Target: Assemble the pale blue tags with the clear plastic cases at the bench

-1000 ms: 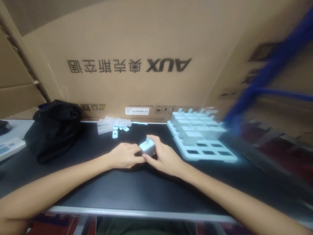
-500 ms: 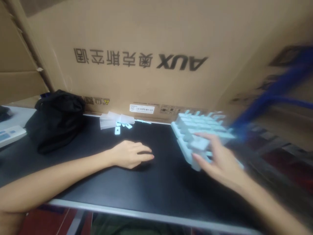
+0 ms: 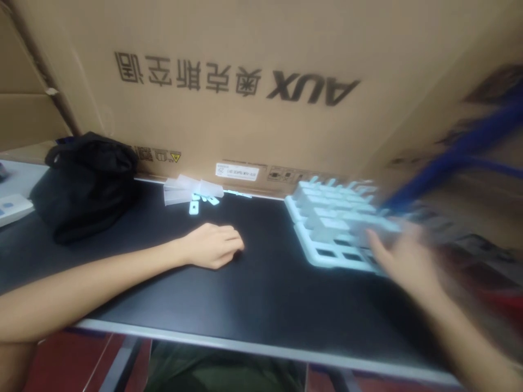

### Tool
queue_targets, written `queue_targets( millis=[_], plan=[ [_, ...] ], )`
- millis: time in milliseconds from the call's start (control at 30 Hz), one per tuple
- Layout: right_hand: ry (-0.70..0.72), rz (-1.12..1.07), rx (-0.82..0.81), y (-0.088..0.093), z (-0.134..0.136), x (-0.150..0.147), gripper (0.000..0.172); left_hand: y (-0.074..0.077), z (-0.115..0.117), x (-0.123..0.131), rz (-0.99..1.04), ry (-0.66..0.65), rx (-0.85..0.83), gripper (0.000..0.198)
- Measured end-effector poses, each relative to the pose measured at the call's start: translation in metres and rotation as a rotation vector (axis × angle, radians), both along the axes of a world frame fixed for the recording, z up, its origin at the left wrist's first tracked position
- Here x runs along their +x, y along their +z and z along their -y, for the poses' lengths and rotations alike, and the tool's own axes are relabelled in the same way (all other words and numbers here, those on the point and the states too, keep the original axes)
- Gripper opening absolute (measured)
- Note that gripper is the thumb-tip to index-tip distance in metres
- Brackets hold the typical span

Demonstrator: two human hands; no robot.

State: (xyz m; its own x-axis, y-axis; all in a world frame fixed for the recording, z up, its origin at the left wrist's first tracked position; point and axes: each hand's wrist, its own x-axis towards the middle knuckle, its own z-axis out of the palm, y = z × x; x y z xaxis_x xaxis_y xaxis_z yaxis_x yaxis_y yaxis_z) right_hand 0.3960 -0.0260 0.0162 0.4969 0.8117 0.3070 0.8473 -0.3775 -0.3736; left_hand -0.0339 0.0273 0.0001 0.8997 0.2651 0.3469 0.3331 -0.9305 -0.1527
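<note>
My left hand (image 3: 216, 246) rests on the black tabletop with its fingers curled in, and nothing shows in it. On the right stands a light-blue plastic tray (image 3: 304, 242) with rows of upright light-blue blocks (image 3: 327, 204). Several square openings show along the tray's near side. My right hand (image 3: 411, 261) is at the tray's right end, thumb toward the near rows. Motion smears its fingers, and whether the pale piece beside the thumb is held cannot be made out.
Behind the table stands a large cardboard box (image 3: 204, 130) with upside-down printing. Translucent strips (image 3: 183, 190) and small light-blue tags (image 3: 194, 207) lie at the back edge. A black cloth bag (image 3: 85, 188) and a white device (image 3: 14, 209) are left; a blue bar (image 3: 453, 152) slants at right.
My right hand has moved right, from a light-blue block at the tray's near left corner to the tray's right side. Openings now show at that corner. My left hand's fingers have curled in.
</note>
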Motion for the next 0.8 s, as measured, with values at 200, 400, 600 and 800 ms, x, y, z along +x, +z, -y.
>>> queue_targets(
  millis=[200,400,600,800],
  plan=[
    [-0.046,-0.034,-0.012,-0.003,0.0,0.002,0.074,0.001,-0.001,0.0,0.003,0.015,-0.041,0.017],
    [-0.096,0.063,-0.032,-0.006,-0.001,0.007,0.077,0.002,0.0,0.001,-0.008,0.026,-0.046,0.018],
    [-0.053,0.081,-0.199,-0.006,0.002,0.008,0.083,0.003,0.0,0.001,-0.013,0.025,-0.038,0.017],
    [0.117,0.228,-0.184,-0.009,0.008,0.011,0.093,0.003,-0.001,0.001,-0.002,0.055,-0.045,0.017]
  ],
)
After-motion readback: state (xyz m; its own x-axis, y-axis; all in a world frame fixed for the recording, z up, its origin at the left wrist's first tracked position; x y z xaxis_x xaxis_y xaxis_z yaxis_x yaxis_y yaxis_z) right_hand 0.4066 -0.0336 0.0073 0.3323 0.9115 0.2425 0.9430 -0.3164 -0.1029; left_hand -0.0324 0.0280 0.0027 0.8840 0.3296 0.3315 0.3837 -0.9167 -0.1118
